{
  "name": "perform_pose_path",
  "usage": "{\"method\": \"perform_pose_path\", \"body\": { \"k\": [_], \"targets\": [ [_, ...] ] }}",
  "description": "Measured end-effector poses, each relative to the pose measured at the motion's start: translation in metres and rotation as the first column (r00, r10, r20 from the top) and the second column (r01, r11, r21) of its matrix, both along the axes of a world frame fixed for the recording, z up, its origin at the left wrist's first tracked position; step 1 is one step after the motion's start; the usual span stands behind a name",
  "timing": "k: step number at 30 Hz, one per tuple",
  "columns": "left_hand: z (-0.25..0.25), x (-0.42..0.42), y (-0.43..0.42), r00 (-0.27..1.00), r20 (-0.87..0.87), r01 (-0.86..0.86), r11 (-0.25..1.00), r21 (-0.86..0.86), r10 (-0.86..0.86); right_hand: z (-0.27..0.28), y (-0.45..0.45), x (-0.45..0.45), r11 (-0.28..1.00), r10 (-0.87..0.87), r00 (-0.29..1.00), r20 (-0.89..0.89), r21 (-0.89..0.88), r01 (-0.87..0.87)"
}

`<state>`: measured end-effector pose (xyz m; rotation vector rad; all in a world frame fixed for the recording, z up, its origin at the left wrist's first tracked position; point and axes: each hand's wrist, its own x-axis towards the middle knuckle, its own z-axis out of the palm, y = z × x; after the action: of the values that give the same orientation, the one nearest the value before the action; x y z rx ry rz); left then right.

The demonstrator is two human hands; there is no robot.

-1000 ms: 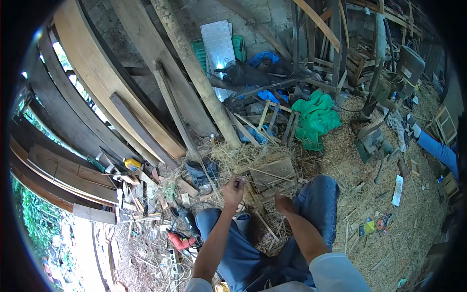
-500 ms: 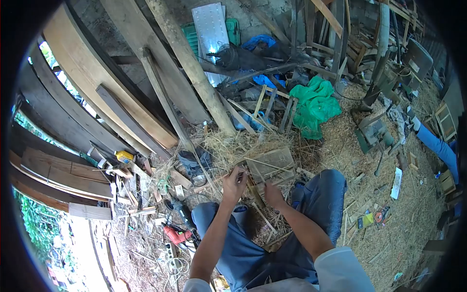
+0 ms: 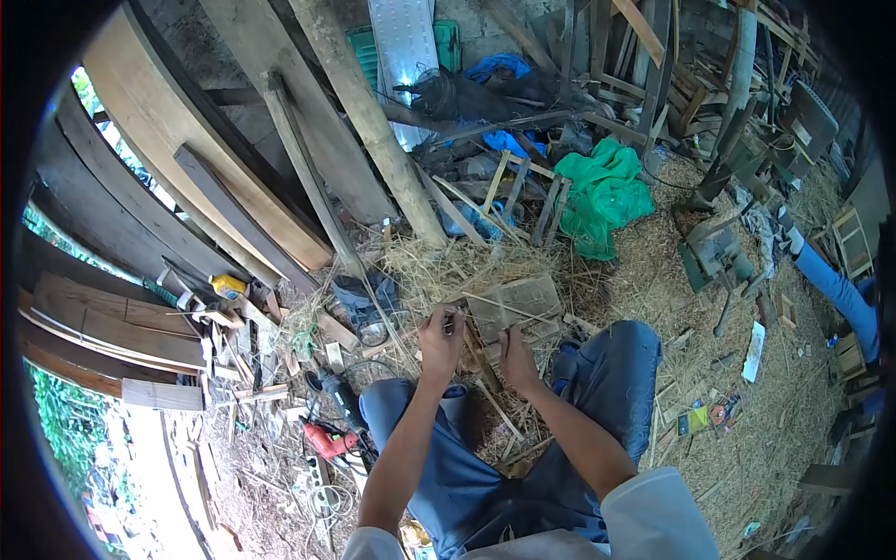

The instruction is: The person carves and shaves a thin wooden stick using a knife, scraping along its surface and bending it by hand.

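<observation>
Near the centre, a stick (image 3: 483, 361) amid loose straw (image 3: 439, 271)

We judge a slip the likeliest trouble: straw gives no firm seat, so the stick could roll or skid if pressed, and our hands are close enough for one to knock the other. Anything small could also drop and be lost there. The stick lies at 4 o'clock from our left hand (image 3: 441, 341) and 9 o'clock from our right hand (image 3: 518, 362); we cannot tell whether either touches it. Left fingers curl narrowly, right fingers bunch; what they hold, if anything, we cannot tell. The board (image 3: 530, 291) is at 12 o'clock from the right hand.
</observation>
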<state>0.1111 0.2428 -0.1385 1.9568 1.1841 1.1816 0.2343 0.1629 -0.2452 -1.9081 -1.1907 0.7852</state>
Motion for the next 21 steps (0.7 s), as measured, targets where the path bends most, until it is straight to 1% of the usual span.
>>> {"method": "perform_pose_path", "body": {
  "k": [1, 2, 4, 5, 7, 8, 9, 10, 11, 12, 13, 14, 15, 16, 17, 18, 19, 20, 21],
  "targets": [
    [0.001, 0.000, 0.000, 0.999, -0.034, -0.008, 1.000, -0.018, 0.007, -0.008, -0.001, 0.003, 0.998, 0.067, 0.996, 0.059, -0.026, -0.065],
    [0.003, 0.001, 0.000, 0.998, -0.069, -0.016, 0.999, -0.033, 0.013, -0.015, -0.003, 0.005, 0.998, 0.063, 0.996, 0.063, -0.022, -0.061],
    [0.001, -0.001, 0.004, 0.998, -0.060, -0.003, 0.999, -0.041, 0.001, -0.014, -0.002, 0.006, 0.960, 0.188, 0.982, -0.033, -0.205, -0.190],
    [-0.001, -0.003, 0.004, 0.999, -0.053, 0.003, 0.998, -0.058, -0.006, -0.015, 0.000, 0.004, 0.960, 0.191, 0.981, -0.034, -0.203, -0.194],
    [-0.006, -0.004, 0.004, 0.997, -0.074, -0.006, 0.999, -0.034, 0.003, -0.004, -0.002, 0.001, 0.999, 0.044, 0.998, 0.044, 0.028, -0.045],
    [-0.009, -0.003, 0.005, 0.995, -0.095, -0.005, 1.000, -0.006, 0.004, -0.004, -0.002, 0.001, 0.999, 0.043, 0.998, 0.044, 0.026, -0.044],
    [-0.009, -0.001, 0.004, 0.996, -0.094, -0.004, 1.000, -0.009, 0.003, -0.010, -0.004, 0.001, 0.996, 0.078, 0.993, 0.083, 0.038, -0.082],
    [-0.009, 0.000, 0.003, 0.998, -0.065, -0.010, 1.000, 0.026, 0.012, -0.016, -0.006, 0.002, 0.992, 0.114, 0.986, 0.123, 0.047, -0.120],
    [-0.007, 0.002, 0.002, 0.999, -0.035, -0.016, 0.998, 0.063, 0.018, -0.021, -0.008, 0.002, 0.992, 0.112, 0.986, 0.123, 0.048, -0.119],
    [-0.008, 0.000, 0.004, 0.999, -0.034, -0.013, 0.997, 0.070, 0.015, -0.020, -0.007, 0.003, 0.991, 0.134, 0.987, 0.093, -0.039, -0.131],
    [-0.009, -0.003, 0.006, 0.998, -0.064, -0.006, 1.000, 0.013, 0.006, -0.019, -0.004, 0.002, 0.982, 0.153, 0.986, 0.060, -0.123, -0.144],
    [-0.012, -0.006, 0.006, 0.996, -0.090, -0.006, 0.999, -0.051, 0.001, -0.020, -0.003, 0.000, 0.982, 0.155, 0.986, 0.060, -0.122, -0.146],
    [-0.009, -0.007, 0.003, 0.996, -0.089, -0.008, 0.998, -0.054, 0.003, -0.010, -0.005, -0.002, 0.992, 0.117, 0.989, 0.096, -0.065, -0.111],
    [-0.005, -0.005, 0.003, 0.996, -0.092, -0.006, 1.000, -0.016, 0.005, -0.003, -0.004, -0.002, 0.997, 0.072, 0.989, 0.132, -0.002, -0.072],
    [-0.001, -0.003, 0.003, 0.995, -0.095, -0.006, 1.000, 0.022, 0.008, -0.014, -0.003, 0.000, 0.997, 0.071, 0.988, 0.136, -0.002, -0.071],
    [-0.003, -0.002, 0.003, 0.996, -0.092, -0.009, 1.000, 0.021, 0.011, -0.038, -0.005, 0.001, 0.994, 0.108, 0.981, 0.160, -0.022, -0.106],
    [-0.005, -0.002, 0.002, 0.996, -0.085, -0.004, 0.999, 0.035, 0.007, -0.043, -0.007, 0.001, 0.989, 0.146, 0.972, 0.181, -0.045, -0.140],
    [-0.007, -0.002, 0.002, 0.997, -0.080, 0.003, 0.999, 0.053, 0.001, -0.049, -0.009, 0.003, 0.989, 0.146, 0.973, 0.181, -0.044, -0.140],
    [-0.005, -0.002, 0.004, 0.997, -0.083, 0.007, 0.998, 0.061, -0.002, -0.040, -0.007, 0.004, 0.980, 0.161, 0.977, 0.137, -0.140, -0.142]
  ]
}}
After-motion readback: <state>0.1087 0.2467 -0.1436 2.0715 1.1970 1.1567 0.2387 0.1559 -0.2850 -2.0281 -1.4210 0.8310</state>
